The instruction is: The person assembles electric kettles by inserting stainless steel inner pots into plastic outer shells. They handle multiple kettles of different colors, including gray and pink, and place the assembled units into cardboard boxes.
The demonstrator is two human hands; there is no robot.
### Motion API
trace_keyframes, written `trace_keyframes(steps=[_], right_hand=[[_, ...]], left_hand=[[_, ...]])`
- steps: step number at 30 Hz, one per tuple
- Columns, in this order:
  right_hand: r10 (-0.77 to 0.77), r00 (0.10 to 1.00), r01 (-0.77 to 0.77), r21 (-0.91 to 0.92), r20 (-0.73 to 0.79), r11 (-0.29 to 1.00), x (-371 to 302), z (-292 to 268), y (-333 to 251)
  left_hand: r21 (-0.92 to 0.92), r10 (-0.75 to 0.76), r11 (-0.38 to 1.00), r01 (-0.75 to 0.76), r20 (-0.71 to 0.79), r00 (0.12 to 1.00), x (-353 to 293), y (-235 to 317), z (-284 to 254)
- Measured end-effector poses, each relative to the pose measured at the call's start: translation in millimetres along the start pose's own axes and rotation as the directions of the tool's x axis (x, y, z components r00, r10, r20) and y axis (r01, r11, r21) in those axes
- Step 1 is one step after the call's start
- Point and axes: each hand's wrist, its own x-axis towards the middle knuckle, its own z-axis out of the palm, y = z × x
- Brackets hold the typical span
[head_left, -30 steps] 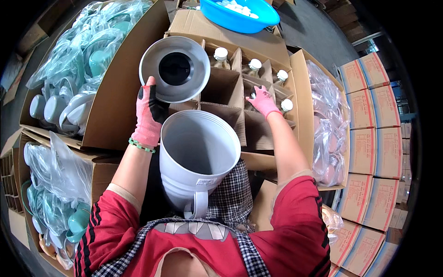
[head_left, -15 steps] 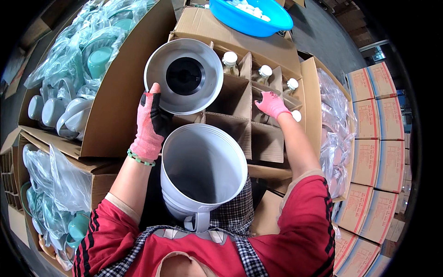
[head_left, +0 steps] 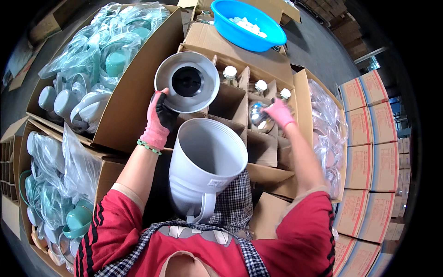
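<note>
1. Head view, 2 o'clock of centre: the right hand (head_left: 280, 112), in a pink glove and blurred, appears closed on a mirror-bright silver flask (head_left: 259, 118), which stands tilted over a cell of the divided carton (head_left: 302, 94). Its fingertips are too smeared to tell apart. The flask looks like thin silvered glass: probably light, stiff, slick and easily cracked. A full wrap around its rounded body, or a hold at the neck, seems safer than a pinch.

2. Head view, 10 o'clock: the left hand (head_left: 158, 122) grips a grey collar (head_left: 189, 102), thumb over the rim, palm beneath. The collar is round, smooth and dark-centred, likely light, rigid plastic; its rim offers the best hold.

3. Head view, 6 to 7 o'clock: a matte grey jug (head_left: 198, 180) leans with its wide mouth upward. It looks stiff and hollow; its looped handle (head_left: 208, 207) offers a sure grip.

4. Head view, 12 to 1 o'clock: white-capped flasks (head_left: 230, 76) stand between corrugated dividers, below a glossy blue basin (head_left: 242, 40) holding small white pieces (head_left: 249, 27).
</note>
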Motion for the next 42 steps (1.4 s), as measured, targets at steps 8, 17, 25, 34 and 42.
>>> trace_keyframes(steps=[8, 17, 25, 34, 42], right_hand=[[-0.132, 0.869, 0.287, 0.268, -0.477, 0.92, -136, -220, -41], [-0.173, 0.895, 0.378, 0.906, -0.41, -0.192, -175, -88, -22], [-0.518, 0.834, 0.292, 0.949, -0.191, 0.12, -161, 9, -135], [-0.213, 0.916, 0.315, 0.938, -0.34, -0.146, -143, 48, -119], [-0.538, 0.843, 0.411, 0.672, -0.023, 0.616, -178, -20, -133]], left_hand=[[0.128, -0.042, 0.992, -0.011, 0.402, 0.915, -27, 28, 16], [0.043, -0.049, 0.999, 0.024, 0.81, 0.585, -51, -11, 109], [0.224, 0.419, 0.562, -0.796, 0.753, 0.507, -39, 60, 81], [0.564, 0.015, 0.738, -0.371, 0.536, 0.844, -101, 50, 51], [-0.075, -0.206, 0.962, 0.263, 0.433, 0.878, -125, 40, 43]])
